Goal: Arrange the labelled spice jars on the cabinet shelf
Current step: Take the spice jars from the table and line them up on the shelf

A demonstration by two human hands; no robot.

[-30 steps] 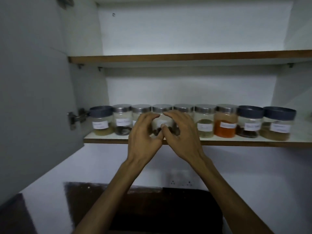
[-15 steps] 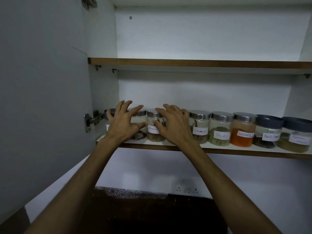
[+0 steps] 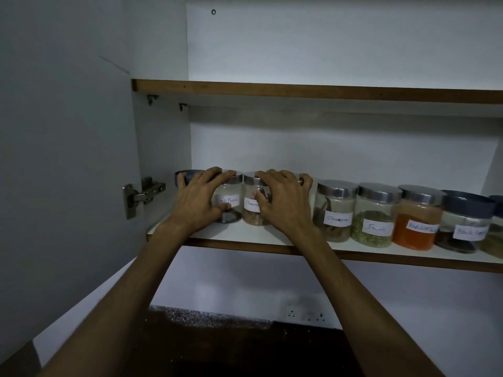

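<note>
A row of labelled spice jars stands on the lower cabinet shelf (image 3: 275,236). My left hand (image 3: 200,202) lies over the jars at the left end. Its fingers are spread straight across the lids and its thumb touches the "Black Pepper" jar (image 3: 231,198). A grey-lidded jar (image 3: 183,176) peeks out behind it. My right hand (image 3: 284,205) curls over a steel-lidded jar (image 3: 300,181) that it mostly hides, and its thumb presses a "Cinnamon" jar (image 3: 250,213). To the right stand a second cinnamon jar (image 3: 336,213), fennel (image 3: 377,221), red chilli (image 3: 416,227) and another black pepper jar (image 3: 465,229).
The open cabinet door (image 3: 68,159) hangs at the left on a metal hinge (image 3: 141,193). The upper shelf (image 3: 299,91) is bare. One more jar (image 3: 494,240) is cut off at the right edge. Below are a wall socket (image 3: 307,315) and a dark countertop (image 3: 231,349).
Both hands have shifted left along the row from its middle jars. They have parted, and two labelled jars now show between them. The view has moved closer and leftward.
</note>
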